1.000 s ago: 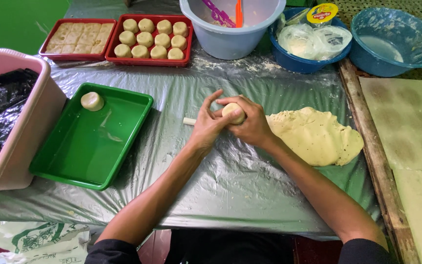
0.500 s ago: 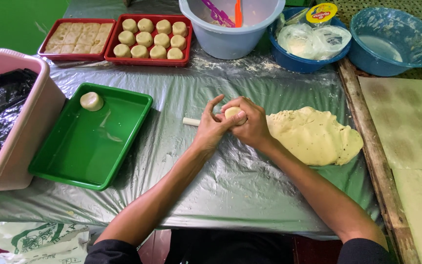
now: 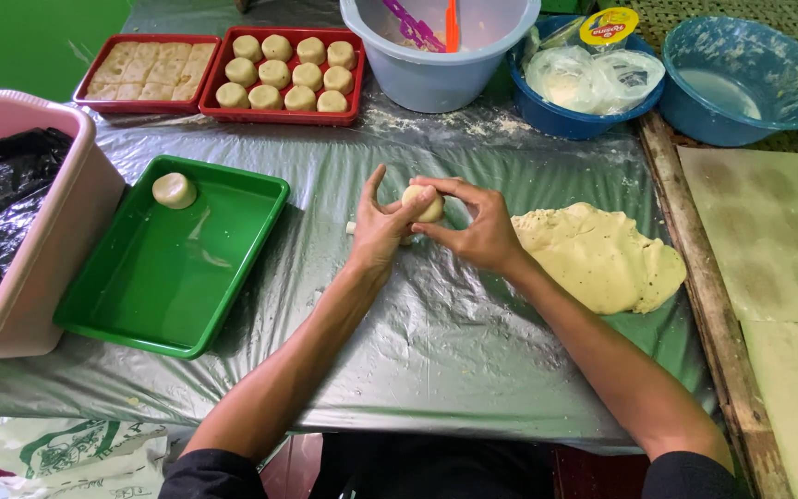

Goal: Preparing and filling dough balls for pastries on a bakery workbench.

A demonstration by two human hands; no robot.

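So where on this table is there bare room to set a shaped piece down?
Most of the green tray is bare; only one dough ball sits in its far corner. The plastic sheet nearer than the left hand and right hand is free too. The far edge is crowded: red tray of dough balls, bucket, blue bowls.

Table (image 3: 473,370) covered in clear plastic sheet. Green wall (image 3: 30,37) behind table, far left. Wooden plank (image 3: 704,277) along table's right edge. Even, soft light.

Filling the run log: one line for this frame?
left hand: on dough ball | right hand: on dough ball | green tray: one piece
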